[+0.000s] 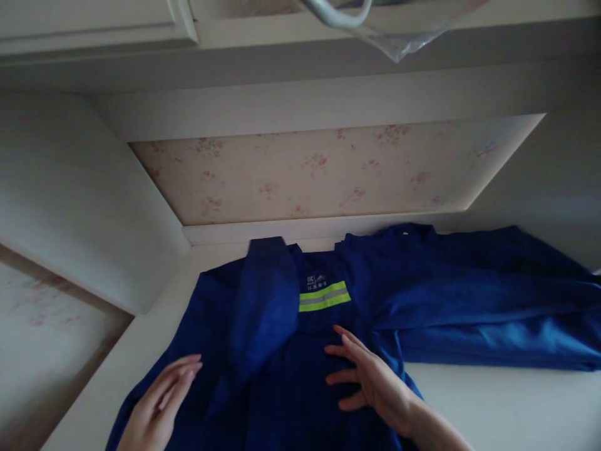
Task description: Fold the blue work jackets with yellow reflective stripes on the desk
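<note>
Blue work jacket lay spread on white desk, collar toward floral back panel. Reflective yellow-grey stripe showed near collar. 1 sleeve folded over front, other sleeve stretched out right. Left hand lay flat on left edge of jacket, grip wide, holding nothing. Right hand pressed flat on jacket middle, fingers spread, holding nothing.

Left hand: enters from lower left, palm down, fingers extended and held together, pointing up and right, lying flat. Right hand: enters from lower right, bare wrist and forearm visible, palm down, fingers spread and pointing left, thumb uppermost. Both hands open and flat, nothing gripped. Hands well apart, at roughly same height.
</note>
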A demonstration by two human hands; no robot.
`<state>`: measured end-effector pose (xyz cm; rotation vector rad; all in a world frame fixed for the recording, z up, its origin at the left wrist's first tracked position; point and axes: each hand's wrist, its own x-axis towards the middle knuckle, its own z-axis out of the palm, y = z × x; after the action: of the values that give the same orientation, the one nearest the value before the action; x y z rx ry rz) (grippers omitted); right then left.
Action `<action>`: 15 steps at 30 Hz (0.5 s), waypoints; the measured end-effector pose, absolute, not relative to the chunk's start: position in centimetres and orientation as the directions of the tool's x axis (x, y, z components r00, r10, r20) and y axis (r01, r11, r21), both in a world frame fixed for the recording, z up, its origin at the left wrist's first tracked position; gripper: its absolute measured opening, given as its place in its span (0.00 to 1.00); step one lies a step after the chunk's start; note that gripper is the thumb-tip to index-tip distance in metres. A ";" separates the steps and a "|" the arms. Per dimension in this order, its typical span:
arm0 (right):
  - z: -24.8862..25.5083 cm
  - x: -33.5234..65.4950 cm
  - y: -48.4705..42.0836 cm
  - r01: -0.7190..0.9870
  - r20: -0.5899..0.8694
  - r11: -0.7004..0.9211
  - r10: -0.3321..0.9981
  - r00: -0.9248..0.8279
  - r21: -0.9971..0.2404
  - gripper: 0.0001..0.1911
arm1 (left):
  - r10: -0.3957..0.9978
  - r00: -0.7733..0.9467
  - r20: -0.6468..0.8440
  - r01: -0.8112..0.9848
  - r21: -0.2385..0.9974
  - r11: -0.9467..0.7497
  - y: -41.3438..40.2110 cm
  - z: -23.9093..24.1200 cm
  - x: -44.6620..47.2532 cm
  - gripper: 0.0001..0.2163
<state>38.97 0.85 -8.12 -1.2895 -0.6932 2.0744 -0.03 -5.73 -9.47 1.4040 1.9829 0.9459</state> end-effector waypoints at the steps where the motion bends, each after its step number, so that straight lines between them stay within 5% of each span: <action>1: -8.3 38.9 0.9 -0.211 -0.600 -0.683 0.721 -0.347 -0.699 0.35 | 0.922 -0.376 -0.089 0.495 0.823 0.281 -4.7 -8.9 0.7 0.25; 8: -9.7 38.6 1.3 -0.260 -0.582 -0.664 0.743 -0.330 -0.701 0.34 | 0.909 -0.204 -0.362 0.411 0.812 0.416 2.1 -6.5 7.9 0.44; 12: -10.6 39.1 1.0 -0.343 -0.542 -0.651 0.757 -0.366 -0.677 0.32 | 0.812 -0.067 -0.579 0.278 0.771 0.573 4.3 -5.9 7.6 0.37; 15: -11.0 39.7 0.9 -0.428 -0.506 -0.647 0.762 -0.404 -0.631 0.31 | 0.821 0.137 -0.554 0.343 0.804 0.485 4.2 -5.5 7.3 0.31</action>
<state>39.69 0.90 -10.99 -1.0403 -0.5302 2.0878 7.33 4.15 -5.52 1.0824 1.4537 0.4684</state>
